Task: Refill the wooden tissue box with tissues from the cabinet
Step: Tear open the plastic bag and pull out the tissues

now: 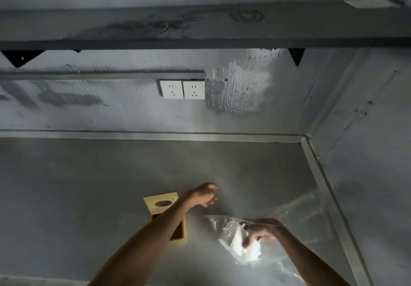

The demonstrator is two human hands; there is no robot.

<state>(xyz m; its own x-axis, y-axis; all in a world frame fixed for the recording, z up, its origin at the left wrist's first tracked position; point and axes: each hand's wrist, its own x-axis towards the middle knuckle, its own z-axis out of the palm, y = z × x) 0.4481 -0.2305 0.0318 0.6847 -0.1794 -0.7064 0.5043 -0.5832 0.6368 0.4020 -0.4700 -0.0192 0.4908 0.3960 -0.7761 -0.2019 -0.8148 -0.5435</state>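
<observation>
A: From the head camera, where do things stand?

B: The wooden tissue box (pixel 175 230) lies on the grey worktop (pixel 89 196), its lid (pixel 162 203) tipped up at the far end, so the cavity is open. The left forearm crosses over it and hides part of it; what shows inside looks dark, so I judge it not yet filled.

A: And the tissues?

B: To the right of the box, a little apart from it. The right hand (pixel 260 233) has its fingers closed around a white wad of tissues (pixel 240 243) inside a clear plastic bag (pixel 224 228) (the film is blurred, so I can't tell how much of the bag it grips as well).

A: The left hand?

B: The left hand (pixel 205 194) hovers beyond the box with fingers loosely curled, holding nothing.

A: How should the step be done well?

B: I'd say bring the left hand down to pin the bag's open edge while the right draws the stack out flat, not crumpled. Then lower it square into the cavity, clear of the raised lid.
</observation>
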